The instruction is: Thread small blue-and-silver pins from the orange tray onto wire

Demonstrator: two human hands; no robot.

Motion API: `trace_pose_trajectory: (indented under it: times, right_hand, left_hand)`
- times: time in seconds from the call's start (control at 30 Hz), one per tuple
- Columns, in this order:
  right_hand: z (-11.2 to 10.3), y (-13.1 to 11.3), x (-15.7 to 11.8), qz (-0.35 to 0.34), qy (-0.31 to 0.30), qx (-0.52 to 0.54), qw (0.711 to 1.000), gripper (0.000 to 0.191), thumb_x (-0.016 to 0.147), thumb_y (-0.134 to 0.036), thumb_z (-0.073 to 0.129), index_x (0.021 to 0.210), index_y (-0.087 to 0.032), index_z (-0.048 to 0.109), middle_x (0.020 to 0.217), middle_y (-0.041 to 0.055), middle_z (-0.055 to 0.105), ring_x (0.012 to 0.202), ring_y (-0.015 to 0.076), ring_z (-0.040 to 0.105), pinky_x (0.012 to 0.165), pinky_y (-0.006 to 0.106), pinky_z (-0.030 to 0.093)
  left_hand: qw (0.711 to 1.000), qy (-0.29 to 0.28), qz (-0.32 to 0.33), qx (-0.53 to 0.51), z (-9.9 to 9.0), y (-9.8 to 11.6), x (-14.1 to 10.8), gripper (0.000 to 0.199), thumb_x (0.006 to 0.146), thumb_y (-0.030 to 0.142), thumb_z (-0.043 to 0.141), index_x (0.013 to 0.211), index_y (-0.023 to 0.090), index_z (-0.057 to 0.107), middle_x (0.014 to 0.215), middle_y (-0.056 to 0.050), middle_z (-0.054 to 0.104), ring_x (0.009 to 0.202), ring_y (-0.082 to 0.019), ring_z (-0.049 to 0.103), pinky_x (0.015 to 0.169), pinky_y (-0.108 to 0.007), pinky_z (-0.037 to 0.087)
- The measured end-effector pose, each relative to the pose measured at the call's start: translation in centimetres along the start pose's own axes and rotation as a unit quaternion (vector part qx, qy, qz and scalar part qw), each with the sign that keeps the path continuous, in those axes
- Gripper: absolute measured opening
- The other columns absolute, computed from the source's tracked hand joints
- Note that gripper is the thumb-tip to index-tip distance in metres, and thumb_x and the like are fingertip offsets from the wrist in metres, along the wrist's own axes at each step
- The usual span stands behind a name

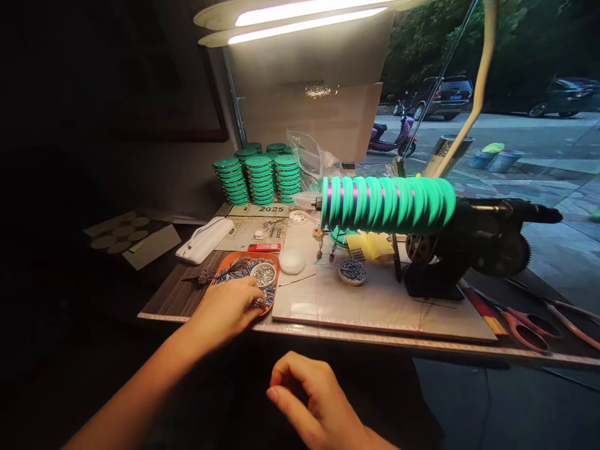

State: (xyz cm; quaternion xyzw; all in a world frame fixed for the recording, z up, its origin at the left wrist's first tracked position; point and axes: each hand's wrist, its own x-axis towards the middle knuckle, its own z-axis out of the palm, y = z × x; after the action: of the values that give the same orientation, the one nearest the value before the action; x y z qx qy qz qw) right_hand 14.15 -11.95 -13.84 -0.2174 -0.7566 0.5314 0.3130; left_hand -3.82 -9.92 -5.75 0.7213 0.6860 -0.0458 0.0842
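Observation:
My left hand (232, 304) reaches into an orange tray (276, 265) of small blue and silver tube-like pieces (233, 267). Its bent fingers are closed at the tray's near right corner, and whatever they pinch is hidden. Beside those fingers, a round white dish (263, 275) of small silvery pieces sits inside the tray. In front of the table edge, my right hand (316, 395) is curled, thumb and index fingertips meeting in a pinch; I cannot make out anything between them. Green spools (387, 205) line the horizontal shaft of a dark winding machine (440, 250).
Stacks of green spools (257, 181) stand at the back. A round dish of dark beads (352, 272), a white dome-shaped thing (292, 260) and yellow paper (375, 245) lie on the board (319, 306). Red-handled scissors (527, 328) are at right, a white pouch (206, 239) at left.

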Motion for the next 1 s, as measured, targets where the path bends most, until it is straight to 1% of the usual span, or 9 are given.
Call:
trace_pose_trajectory:
  times: [0.07,0.17,0.3,0.43,0.63,0.73,0.83,0.9,1.0]
  right_hand:
    - [0.0,0.0,0.0,0.000,0.005,0.002,1.000,0.024,0.082,-0.031,0.046,0.070,-0.012,0.053,0.060,-0.0017,0.051,0.055,0.0009,0.041,0.053,0.010,0.031]
    - [0.0,-0.2,0.1,0.001,0.005,0.007,1.000,0.023,0.082,-0.031,0.046,0.069,-0.012,0.053,0.060,-0.0017,0.052,0.054,0.0010,0.042,0.053,0.010,0.031]
    - [-0.1,-0.2,0.1,-0.003,0.006,0.007,1.000,0.023,0.081,-0.031,0.046,0.069,-0.012,0.054,0.060,-0.0015,0.052,0.054,0.0011,0.043,0.052,0.009,0.031]
    - [-0.1,-0.2,0.1,0.000,0.004,0.007,1.000,0.025,0.082,-0.032,0.046,0.069,-0.013,0.054,0.061,-0.0010,0.054,0.056,0.0018,0.045,0.053,0.010,0.033]
    - [0.0,-0.2,0.1,0.004,0.003,0.014,1.000,0.023,0.080,-0.031,0.047,0.069,-0.012,0.054,0.060,-0.0012,0.053,0.055,0.0014,0.044,0.052,0.010,0.032]
    - [0.0,-0.3,0.2,0.007,0.003,0.014,1.000,0.022,0.080,-0.030,0.047,0.069,-0.012,0.055,0.060,-0.0013,0.053,0.054,0.0011,0.043,0.052,0.009,0.031]
    - [-0.1,-0.3,0.1,0.008,0.005,0.011,1.000,0.023,0.080,-0.031,0.047,0.069,-0.012,0.055,0.059,-0.0014,0.052,0.054,0.0009,0.042,0.051,0.010,0.030]
    - [-0.1,-0.3,0.1,0.011,0.008,0.011,1.000,0.025,0.080,-0.032,0.046,0.069,-0.012,0.055,0.059,-0.0013,0.052,0.054,0.0010,0.041,0.051,0.010,0.031]
    - [-0.3,-0.3,0.0,0.025,0.010,0.014,1.000,0.028,0.081,-0.035,0.046,0.069,-0.012,0.054,0.059,-0.0014,0.050,0.054,0.0011,0.041,0.051,0.010,0.031]
  left_hand:
    - [1.000,-0.002,0.003,0.002,0.1,0.1,0.1,0.020,0.083,0.023,0.050,0.084,0.023,0.070,0.088,-0.002,0.066,0.080,-0.017,0.061,0.063,-0.024,0.038]
    - [1.000,0.001,-0.012,0.012,0.2,0.2,0.2,0.020,0.083,0.023,0.049,0.084,0.023,0.069,0.090,-0.003,0.067,0.082,-0.018,0.062,0.063,-0.024,0.038]
    - [0.998,0.003,-0.053,0.026,0.2,0.3,0.2,0.017,0.080,0.023,0.051,0.081,0.020,0.068,0.089,-0.006,0.069,0.084,-0.022,0.063,0.061,-0.027,0.039]
    - [0.995,0.006,-0.095,0.027,0.2,0.6,0.2,0.017,0.079,0.028,0.052,0.077,0.020,0.067,0.084,-0.006,0.070,0.081,-0.023,0.064,0.060,-0.028,0.040]
    - [0.992,0.006,-0.122,0.044,0.2,1.4,0.3,0.023,0.079,0.018,0.045,0.078,0.016,0.067,0.085,-0.013,0.070,0.084,-0.032,0.064,0.064,-0.036,0.042]
    - [0.992,-0.002,-0.119,0.040,0.2,1.8,0.6,0.024,0.078,0.017,0.044,0.074,0.015,0.067,0.082,-0.015,0.070,0.083,-0.033,0.064,0.064,-0.037,0.042]
    - [0.992,-0.002,-0.123,0.019,0.2,1.6,0.8,0.021,0.076,0.017,0.045,0.071,0.016,0.065,0.080,-0.014,0.070,0.080,-0.031,0.064,0.063,-0.035,0.041]
    - [0.992,-0.001,-0.124,-0.007,0.2,1.2,0.8,0.018,0.076,0.019,0.046,0.071,0.017,0.063,0.077,-0.009,0.070,0.076,-0.026,0.064,0.061,-0.030,0.039]
    - [0.991,0.006,-0.122,-0.048,0.2,0.4,0.6,0.017,0.081,0.023,0.043,0.073,0.018,0.057,0.073,-0.003,0.067,0.069,-0.017,0.061,0.059,-0.025,0.038]
